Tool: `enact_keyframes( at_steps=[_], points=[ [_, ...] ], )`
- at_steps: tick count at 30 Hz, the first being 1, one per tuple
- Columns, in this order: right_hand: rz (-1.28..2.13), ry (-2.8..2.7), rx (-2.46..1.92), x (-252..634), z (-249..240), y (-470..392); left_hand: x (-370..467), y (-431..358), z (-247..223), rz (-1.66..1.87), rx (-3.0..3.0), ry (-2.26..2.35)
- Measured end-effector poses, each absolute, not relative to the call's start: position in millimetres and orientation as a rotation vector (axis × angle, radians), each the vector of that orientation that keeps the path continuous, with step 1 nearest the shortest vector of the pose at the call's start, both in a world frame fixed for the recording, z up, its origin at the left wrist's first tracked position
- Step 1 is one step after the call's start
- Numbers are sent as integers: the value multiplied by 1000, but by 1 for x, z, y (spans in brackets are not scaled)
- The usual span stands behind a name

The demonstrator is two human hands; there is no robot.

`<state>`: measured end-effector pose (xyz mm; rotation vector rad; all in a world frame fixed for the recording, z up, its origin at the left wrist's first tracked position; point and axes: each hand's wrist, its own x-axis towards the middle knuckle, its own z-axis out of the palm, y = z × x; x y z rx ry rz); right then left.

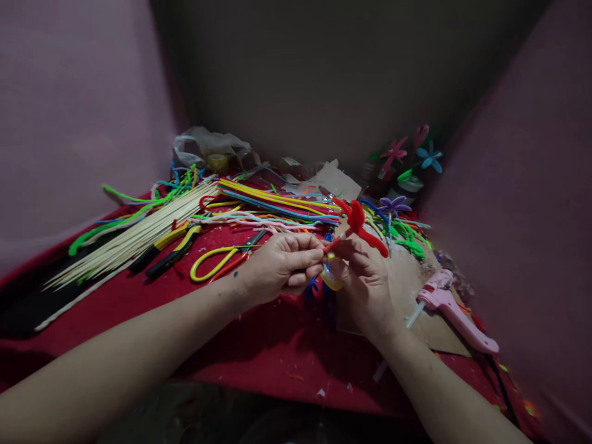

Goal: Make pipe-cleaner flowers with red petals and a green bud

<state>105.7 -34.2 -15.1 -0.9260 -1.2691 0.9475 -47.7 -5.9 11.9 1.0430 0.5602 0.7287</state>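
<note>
Between my two hands is a red pipe-cleaner flower [355,217], its fuzzy petals pointing up and to the right. My left hand [296,262] pinches the near end of its stem. Close by, my right hand [363,277] has thumb and fingers closed around the stem just below the petals. A short pale band shows on the stem between the hands. Yellow-handled scissors [215,264] lie to the left of my left hand. Under my right hand a roll of yellow tape [331,280] is partly hidden.
Pliers [173,246], bamboo sticks [139,228] and coloured pipe cleaners [277,200] lie across the red cloth [259,345]. A pink glue gun [457,311] rests on cardboard [407,290] at the right. Finished flowers [430,156] stand at the back right, near a purple one [394,205].
</note>
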Motion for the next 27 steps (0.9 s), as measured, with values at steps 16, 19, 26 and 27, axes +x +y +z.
enact_keyframes(
  at_steps=[16,19,26,27],
  points=[
    [1261,-1009,-701,96,-22,-31,-46,-7,9,709,1047,606],
    [1342,-1024,-695,98,-18,-30,-47,-5,9,650,996,585],
    [1228,-1021,-771,98,-11,-31,-46,-7,13,694,1303,716],
    [1221,-1007,-781,98,-11,-31,-45,-9,14,722,1397,744]
  ],
)
